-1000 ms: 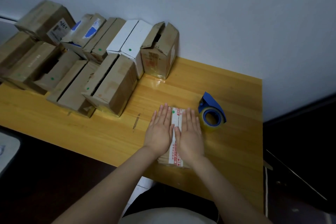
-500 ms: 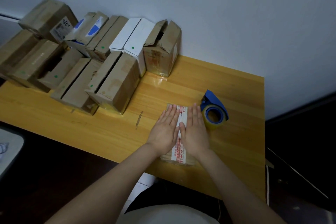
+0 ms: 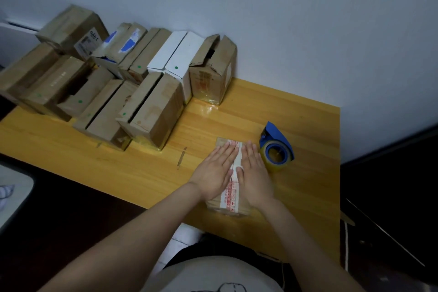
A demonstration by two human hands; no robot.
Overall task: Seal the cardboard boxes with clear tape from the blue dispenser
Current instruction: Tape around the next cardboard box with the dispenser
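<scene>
Flanking right hand (image 3: 256, 178), blue dispenser (image 3: 276, 147), boxes (image 3: 154, 111) behind

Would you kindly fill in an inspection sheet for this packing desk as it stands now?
Surface: wooden table, one scuff mark near its middle.
Job's things: small cardboard box at the near edge, printed tape strip along its top; blue dispenser lying just right of it; stacked boxes at far left, several flaps open.
Clutter: nothing seen.
Grippers: left hand and right hand press flat on that box, fingers straight.
Cables: thin white cord beside the table's near right corner.
Surroundings: plain wall behind; dark floor on the right.
</scene>
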